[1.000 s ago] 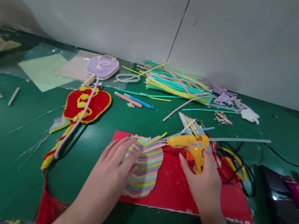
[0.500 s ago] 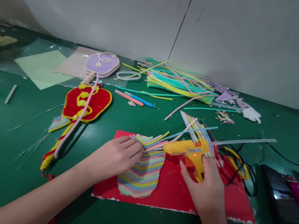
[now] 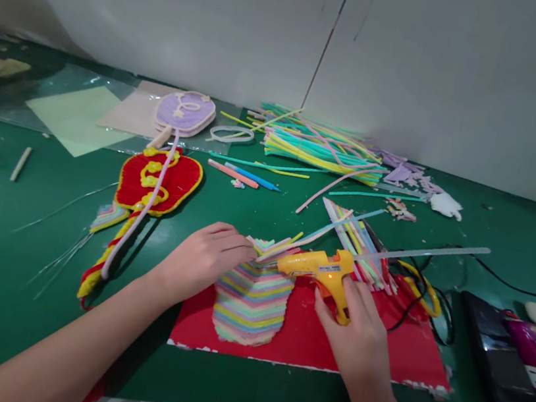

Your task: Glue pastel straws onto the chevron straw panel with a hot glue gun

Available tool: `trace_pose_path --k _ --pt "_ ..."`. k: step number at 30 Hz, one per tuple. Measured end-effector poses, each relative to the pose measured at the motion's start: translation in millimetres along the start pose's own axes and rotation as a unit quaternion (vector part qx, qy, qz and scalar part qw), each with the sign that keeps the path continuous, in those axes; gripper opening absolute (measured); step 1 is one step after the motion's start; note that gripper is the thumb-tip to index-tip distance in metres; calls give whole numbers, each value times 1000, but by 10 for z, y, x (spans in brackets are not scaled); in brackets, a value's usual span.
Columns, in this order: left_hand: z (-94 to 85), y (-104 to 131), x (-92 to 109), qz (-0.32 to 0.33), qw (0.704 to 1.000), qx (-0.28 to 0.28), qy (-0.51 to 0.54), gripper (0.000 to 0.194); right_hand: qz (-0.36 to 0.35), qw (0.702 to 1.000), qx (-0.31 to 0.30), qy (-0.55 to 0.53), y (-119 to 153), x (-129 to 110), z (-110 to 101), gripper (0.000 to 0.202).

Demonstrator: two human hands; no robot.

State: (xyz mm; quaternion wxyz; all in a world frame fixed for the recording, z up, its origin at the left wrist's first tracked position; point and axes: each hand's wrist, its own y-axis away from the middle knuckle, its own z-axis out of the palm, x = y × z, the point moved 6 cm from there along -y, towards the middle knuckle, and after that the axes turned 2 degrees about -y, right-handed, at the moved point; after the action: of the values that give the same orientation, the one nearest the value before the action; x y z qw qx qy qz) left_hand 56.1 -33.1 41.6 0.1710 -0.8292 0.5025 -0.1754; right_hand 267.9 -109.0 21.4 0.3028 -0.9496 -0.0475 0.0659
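A fan-shaped panel of striped pastel pipe cleaners [image 3: 251, 308] lies on a red board [image 3: 314, 350]. My left hand [image 3: 207, 259] is at the panel's upper left edge, fingers bent together on the strips; the fingertips are partly hidden. In my right hand [image 3: 359, 333] is a yellow hot glue gun [image 3: 321, 268], with a small orange light lit and a clear glue stick [image 3: 425, 253] out of its back. Its tip points left at the panel's top, where loose strip ends stick up. A pale blue pipe cleaner [image 3: 334, 227] slants up and right from there.
Behind lies a bundle of coloured pipe cleaners [image 3: 324, 152], with purple scraps [image 3: 416, 175] beside it. A red and yellow fan [image 3: 183, 186], a purple fan [image 3: 188, 113] and two pens [image 3: 251, 177] lie leftward. Black cable [image 3: 448, 319] and a dark case [image 3: 487, 345] are at right.
The glue gun has moved left, its tip now closer over the panel's top strips. The pale blue pipe cleaner has shifted left and tilts more steeply. My left hand stays at the panel's edge.
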Motion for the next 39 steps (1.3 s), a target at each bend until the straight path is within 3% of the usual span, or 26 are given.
trace_pose_path --k 39 --pt "0 -1 -16 -24 999 0 21 33 13 1000 -9 -23 58 62 35 34"
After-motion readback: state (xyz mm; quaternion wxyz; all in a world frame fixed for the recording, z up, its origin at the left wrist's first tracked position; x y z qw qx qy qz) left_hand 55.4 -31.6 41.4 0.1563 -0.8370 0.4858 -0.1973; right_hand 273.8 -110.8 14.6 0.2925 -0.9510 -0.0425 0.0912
